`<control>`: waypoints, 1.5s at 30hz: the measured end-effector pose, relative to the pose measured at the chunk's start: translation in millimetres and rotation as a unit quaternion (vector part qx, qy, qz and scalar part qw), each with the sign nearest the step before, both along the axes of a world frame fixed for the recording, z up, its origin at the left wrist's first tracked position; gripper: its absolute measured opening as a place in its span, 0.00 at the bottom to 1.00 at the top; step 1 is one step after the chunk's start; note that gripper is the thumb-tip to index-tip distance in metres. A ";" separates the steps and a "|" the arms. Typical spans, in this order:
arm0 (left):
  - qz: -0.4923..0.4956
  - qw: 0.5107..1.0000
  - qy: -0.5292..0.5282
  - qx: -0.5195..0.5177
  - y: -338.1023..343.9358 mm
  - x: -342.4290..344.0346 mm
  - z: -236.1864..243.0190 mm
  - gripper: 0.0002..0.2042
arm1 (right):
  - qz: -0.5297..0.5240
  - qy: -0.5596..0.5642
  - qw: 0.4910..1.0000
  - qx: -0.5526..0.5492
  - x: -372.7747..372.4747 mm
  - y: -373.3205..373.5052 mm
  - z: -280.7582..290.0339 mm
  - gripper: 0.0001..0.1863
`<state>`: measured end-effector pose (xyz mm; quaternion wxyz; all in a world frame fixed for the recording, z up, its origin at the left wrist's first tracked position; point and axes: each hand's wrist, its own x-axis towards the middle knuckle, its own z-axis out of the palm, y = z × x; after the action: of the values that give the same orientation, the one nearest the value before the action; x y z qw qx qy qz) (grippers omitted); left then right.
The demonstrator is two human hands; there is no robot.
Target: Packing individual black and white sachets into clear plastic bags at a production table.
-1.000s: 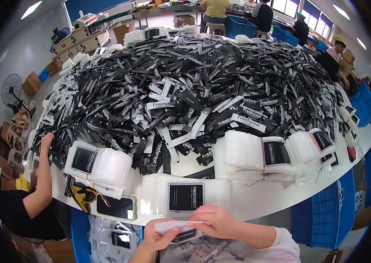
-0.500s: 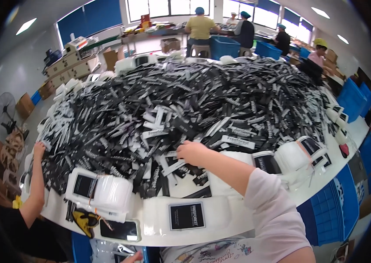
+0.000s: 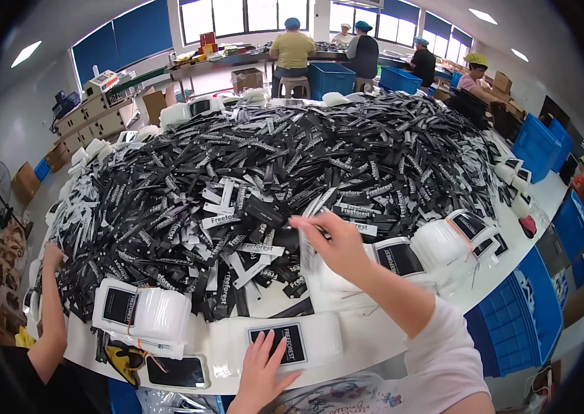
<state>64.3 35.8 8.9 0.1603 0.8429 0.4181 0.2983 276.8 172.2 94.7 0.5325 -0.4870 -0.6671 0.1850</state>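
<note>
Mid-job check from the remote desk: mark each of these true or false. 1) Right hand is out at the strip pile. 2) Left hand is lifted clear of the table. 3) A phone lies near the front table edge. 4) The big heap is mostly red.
1) True: the right hand reaches to the near edge of the strip pile.
2) False: the left hand rests on a white packet stack on the table.
3) True: a dark phone lies there.
4) False: it is black and white.

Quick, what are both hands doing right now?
Left hand: open, flat on a white bundle.
Right hand: pinching a white strip at the pile.
</note>
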 end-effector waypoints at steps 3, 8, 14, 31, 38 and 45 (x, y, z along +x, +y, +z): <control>-0.056 0.993 0.088 -0.050 4.7 0.0 -34.0 0.29 | 0.014 0.074 0.994 0.073 21.5 -56.9 -13.6 0.02; -0.091 0.985 0.092 -0.112 -0.6 -7.0 -16.1 0.28 | -0.043 0.039 0.970 0.237 43.2 -133.4 -63.6 0.06; -0.074 0.996 0.001 -0.058 -0.3 15.3 1.8 0.25 | -0.110 -0.010 0.988 0.110 24.7 -153.5 -128.5 0.08; -0.017 0.995 -0.095 0.008 2.6 -1.6 -15.7 0.10 | -0.154 0.191 0.962 -0.120 31.4 -171.1 -163.4 0.09; -0.042 0.994 -0.070 0.072 -21.8 26.6 -15.3 0.14 | -0.044 0.370 0.849 -0.376 28.8 -173.5 -110.8 0.14; -0.057 0.992 -0.055 0.100 -27.0 33.1 0.9 0.32 | -0.068 0.110 0.951 -0.282 -1.5 -193.1 -85.8 0.15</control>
<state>97.4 8.8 9.9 0.1144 0.8595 0.3282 0.3748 275.3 -21.0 8.8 0.4549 -0.6379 -0.4902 0.3820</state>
